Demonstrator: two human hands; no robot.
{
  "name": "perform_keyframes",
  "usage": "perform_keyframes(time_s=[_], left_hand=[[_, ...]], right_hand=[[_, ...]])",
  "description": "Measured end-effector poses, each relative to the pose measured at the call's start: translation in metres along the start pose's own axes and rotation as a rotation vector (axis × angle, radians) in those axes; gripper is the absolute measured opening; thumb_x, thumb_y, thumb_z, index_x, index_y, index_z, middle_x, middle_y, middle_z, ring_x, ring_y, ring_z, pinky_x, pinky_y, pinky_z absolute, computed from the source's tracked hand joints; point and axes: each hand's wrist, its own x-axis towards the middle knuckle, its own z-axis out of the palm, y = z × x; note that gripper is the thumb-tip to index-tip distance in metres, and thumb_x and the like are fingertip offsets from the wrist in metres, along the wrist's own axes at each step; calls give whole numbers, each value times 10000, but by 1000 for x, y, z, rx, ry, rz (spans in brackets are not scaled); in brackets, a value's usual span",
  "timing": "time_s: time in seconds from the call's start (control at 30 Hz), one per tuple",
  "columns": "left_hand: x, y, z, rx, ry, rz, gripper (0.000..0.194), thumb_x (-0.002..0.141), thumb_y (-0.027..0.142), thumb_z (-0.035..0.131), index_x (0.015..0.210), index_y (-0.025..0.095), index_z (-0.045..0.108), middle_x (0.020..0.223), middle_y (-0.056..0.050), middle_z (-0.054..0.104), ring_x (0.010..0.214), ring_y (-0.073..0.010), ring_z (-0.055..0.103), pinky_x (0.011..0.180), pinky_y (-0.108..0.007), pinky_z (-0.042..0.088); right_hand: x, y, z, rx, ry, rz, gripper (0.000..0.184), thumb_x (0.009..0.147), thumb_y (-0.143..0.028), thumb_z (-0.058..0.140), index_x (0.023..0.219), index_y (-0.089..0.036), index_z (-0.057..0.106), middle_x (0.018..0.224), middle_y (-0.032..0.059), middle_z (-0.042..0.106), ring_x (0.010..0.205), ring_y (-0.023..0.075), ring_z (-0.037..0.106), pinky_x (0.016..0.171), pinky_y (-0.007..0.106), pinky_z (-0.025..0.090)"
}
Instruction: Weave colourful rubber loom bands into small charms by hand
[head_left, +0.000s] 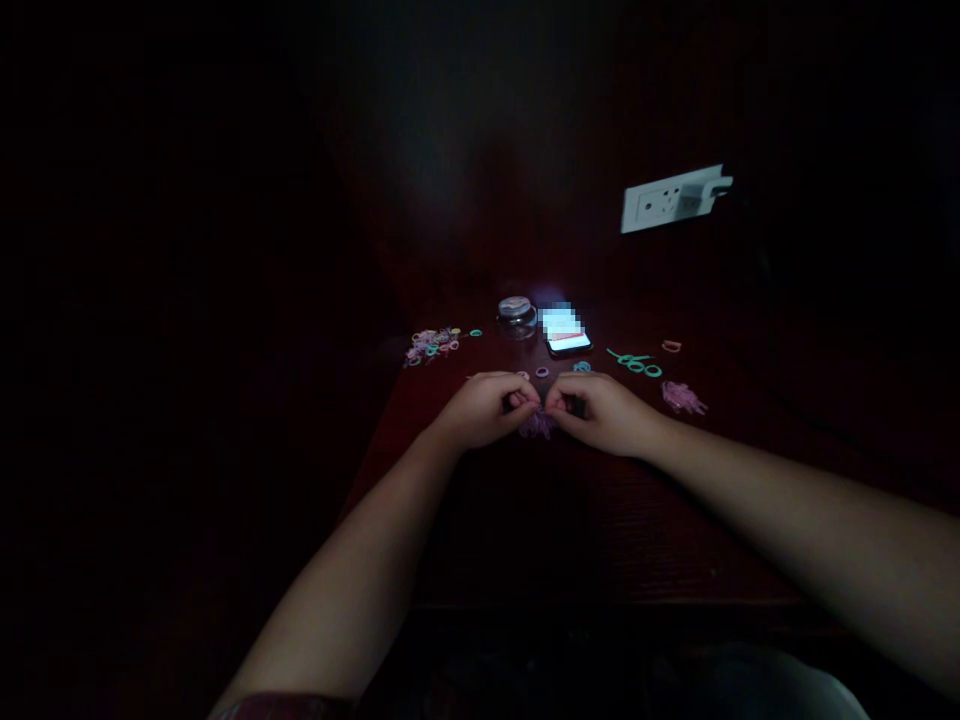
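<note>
Purple loops, small and elastic-looking, made up the loose bunch of bands [535, 426] we saw on the dark red table [570, 530], right below and between the fingertips. Left hand [495, 408]: fingers curled in, thumb up near the index tip. Right hand [600, 412]: mirrored, same curl, tips almost meeting the left's. Too dark and small for us to tell whether either one gripped a band.

Just beyond the hands we noted a purple ring [542, 372] and some blue rings [581, 368]. Behind those we had a phone [568, 341], lying flat, screen lit, part of it pixelated, and close to its left a clear jar [517, 320] with a lid on.

To the right we marked green bands [636, 366], a pinkish-orange band [671, 346] and, nearer, a pink pile [683, 397]. On the far left we logged a mixed-colour heap [431, 346], with one green ring [476, 333] just beside it.

Above the table, right side, we got a white wall socket [649, 205] with a plug [697, 197] in it. A plaid sleeve [292, 706] showed at bottom left.
</note>
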Motion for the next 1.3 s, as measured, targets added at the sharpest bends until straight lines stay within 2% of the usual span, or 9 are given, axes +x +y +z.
perform_keyframes(time_s=[0.33, 0.5, 0.6, 0.73, 1.0, 1.17, 1.3], left_hand=[[-1, -4, 0, 36, 22, -39, 112, 833, 196, 595, 890, 179, 690, 831, -17, 683, 700, -107, 606, 680, -225, 483], [-3, -26, -2, 212, 159, -251, 141, 850, 212, 557, 925, 193, 675, 851, -22, 692, 763, -147, 626, 722, -264, 499], [-5, -39, -5, 314, 184, -353, 165, 830, 191, 565, 950, 198, 678, 950, -42, 697, 897, -192, 632, 848, -320, 495], [-7, -47, -6, 367, 149, -399, 182, 826, 185, 560, 953, 199, 690, 1023, -49, 697, 980, -224, 614, 960, -373, 453], [-8, -49, -5, 340, 77, -404, 224, 829, 168, 533, 978, 206, 696, 1071, -37, 709, 1007, -232, 606, 970, -374, 454], [-10, -50, -7, 354, 100, -496, 302, 836, 152, 506, 1088, 198, 666, 1119, -60, 694, 1063, -246, 591, 987, -379, 450], [-13, -58, -11, 385, 101, -588, 344, 844, 141, 490, 1144, 193, 648, 1162, -80, 681, 1119, -240, 581, 1022, -364, 427]], right_hand=[[0, 1, -1, -22, 4, -9, 81, 817, -158, 586, 745, -174, 619, 706, 1, 585, 629, 116, 516, 601, 242, 388], [0, 0, -1, -39, 3, 0, 80, 809, -161, 594, 734, -174, 615, 698, 3, 590, 633, 123, 519, 606, 254, 386], [0, 0, -1, -45, -16, 4, 77, 813, -168, 592, 740, -176, 616, 704, 4, 593, 634, 123, 523, 609, 256, 388], [-1, 1, -1, -58, -38, 5, 78, 813, -169, 589, 739, -177, 613, 705, 1, 592, 630, 119, 524, 609, 253, 388], [-1, 4, -1, -88, -49, 2, 71, 805, -172, 593, 738, -177, 617, 702, -3, 604, 629, 117, 536, 630, 251, 396], [-1, 2, -1, -87, -56, 13, 68, 789, -146, 575, 750, -181, 619, 716, -1, 614, 638, 121, 539, 645, 255, 397], [0, -4, -4, -91, -12, -7, 126, 767, -89, 537, 767, -183, 621, 711, -3, 603, 627, 123, 524, 636, 257, 386]])
